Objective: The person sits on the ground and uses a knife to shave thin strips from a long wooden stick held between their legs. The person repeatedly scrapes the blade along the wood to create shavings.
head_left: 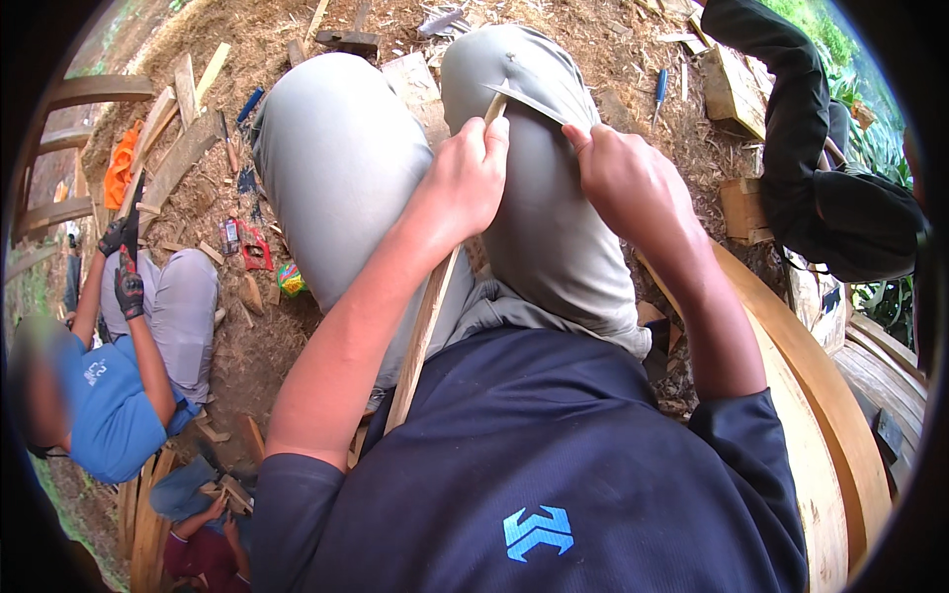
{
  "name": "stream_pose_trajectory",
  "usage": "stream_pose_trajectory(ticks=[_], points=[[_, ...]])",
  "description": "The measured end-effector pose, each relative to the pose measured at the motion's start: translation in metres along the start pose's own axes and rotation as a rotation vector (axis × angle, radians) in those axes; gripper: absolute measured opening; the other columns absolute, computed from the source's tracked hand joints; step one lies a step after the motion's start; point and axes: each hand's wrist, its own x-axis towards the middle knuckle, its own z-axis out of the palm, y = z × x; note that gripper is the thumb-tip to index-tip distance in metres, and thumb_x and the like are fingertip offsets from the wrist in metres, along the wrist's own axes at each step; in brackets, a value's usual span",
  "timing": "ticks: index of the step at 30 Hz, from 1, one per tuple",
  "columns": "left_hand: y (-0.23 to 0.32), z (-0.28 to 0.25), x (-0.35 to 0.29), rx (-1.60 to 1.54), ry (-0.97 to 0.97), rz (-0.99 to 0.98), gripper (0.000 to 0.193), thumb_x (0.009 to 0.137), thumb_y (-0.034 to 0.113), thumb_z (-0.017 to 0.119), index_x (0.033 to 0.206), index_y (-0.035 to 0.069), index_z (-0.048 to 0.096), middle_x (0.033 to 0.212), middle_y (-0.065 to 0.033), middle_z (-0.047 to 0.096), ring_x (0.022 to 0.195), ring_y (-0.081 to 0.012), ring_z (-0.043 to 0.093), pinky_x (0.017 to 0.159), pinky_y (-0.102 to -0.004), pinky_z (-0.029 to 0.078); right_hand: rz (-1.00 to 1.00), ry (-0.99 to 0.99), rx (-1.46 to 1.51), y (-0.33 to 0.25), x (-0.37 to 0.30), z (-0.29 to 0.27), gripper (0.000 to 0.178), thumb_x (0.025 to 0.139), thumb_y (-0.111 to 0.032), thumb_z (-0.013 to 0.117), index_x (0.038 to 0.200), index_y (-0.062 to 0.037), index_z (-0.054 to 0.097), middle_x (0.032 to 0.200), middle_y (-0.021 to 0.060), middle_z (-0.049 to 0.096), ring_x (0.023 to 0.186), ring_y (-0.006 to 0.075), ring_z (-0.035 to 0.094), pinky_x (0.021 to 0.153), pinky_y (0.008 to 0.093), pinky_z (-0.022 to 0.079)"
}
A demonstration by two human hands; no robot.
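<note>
My left hand [469,180] is closed round a long, thin wooden stick [427,321]. The stick slants from beside my waist up past my fist, its tip showing just beyond the thumb. In my right hand [633,180] is a knife, its handle mostly hidden by the fingers. The knife's blade [539,105] points left, and its end meets or overlaps the stick's tip. Both hands are above my right knee, which is covered by grey trousers [341,168].
Wood shavings and offcuts litter the ground. A blue-handled tool [660,87] stands beyond my right hand. Curved timber [825,415] lies at my right, near a person's dark trouser leg [771,59]. At left sit a gloved person in a blue shirt [117,405] and another person [203,553]; orange cloth [121,163] lies nearby.
</note>
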Motion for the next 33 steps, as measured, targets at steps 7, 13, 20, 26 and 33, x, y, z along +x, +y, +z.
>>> stream_pose_trajectory(ticks=[7, 13, 20, 26, 33], points=[[-0.002, 0.001, 0.001, -0.019, 0.018, 0.004, 0.05, 0.108, 0.039, 0.036, 0.094, -0.005, 0.053, 0.081, -0.0263, 0.057, 0.078, -0.0435, 0.055, 0.075, -0.0472, 0.044, 0.565, -0.3, 0.468, -0.023, 0.024, -0.013, 0.049, 0.105, -0.04, 0.045, 0.083, -0.0012, 0.066, 0.072, 0.0233, 0.068, 0.073, 0.0391, 0.071, 0.063, 0.0474, 0.057], [0.005, -0.005, -0.006, 0.008, -0.004, -0.028, 0.049, 0.107, 0.04, 0.038, 0.091, -0.004, 0.054, 0.074, -0.0198, 0.055, 0.071, -0.035, 0.053, 0.071, -0.0431, 0.044, 0.69, -0.201, 0.546, -0.034, 0.029, -0.003, 0.048, 0.105, -0.04, 0.044, 0.083, -0.0021, 0.063, 0.073, 0.0266, 0.067, 0.07, 0.0441, 0.068, 0.065, 0.0534, 0.054], [0.015, -0.011, -0.008, -0.106, -0.067, -0.074, 0.052, 0.107, 0.04, 0.037, 0.103, -0.008, 0.058, 0.093, -0.0337, 0.062, 0.092, -0.0512, 0.059, 0.082, -0.0505, 0.047, 0.655, -0.147, 0.577, -0.019, 0.005, -0.005, 0.049, 0.104, -0.041, 0.046, 0.082, -0.0017, 0.065, 0.073, 0.025, 0.068, 0.07, 0.0412, 0.069, 0.066, 0.0497, 0.055], [0.005, -0.008, -0.006, -0.086, -0.077, -0.035, 0.053, 0.107, 0.04, 0.036, 0.102, -0.008, 0.057, 0.088, -0.03, 0.063, 0.086, -0.0462, 0.061, 0.08, -0.0483, 0.047, 0.578, -0.162, 0.48, -0.018, -0.007, -0.015, 0.047, 0.104, -0.041, 0.048, 0.081, -0.0032, 0.064, 0.067, 0.0223, 0.067, 0.064, 0.0384, 0.069, 0.06, 0.0479, 0.055], [0.017, -0.014, -0.01, -0.077, -0.108, -0.076, 0.053, 0.108, 0.04, 0.035, 0.098, -0.007, 0.057, 0.085, -0.0291, 0.062, 0.083, -0.0441, 0.061, 0.079, -0.0481, 0.047, 0.573, -0.16, 0.474, -0.021, -0.007, -0.009, 0.048, 0.104, -0.04, 0.048, 0.077, -0.0034, 0.062, 0.065, 0.0219, 0.066, 0.06, 0.0368, 0.069, 0.056, 0.0457, 0.055]])
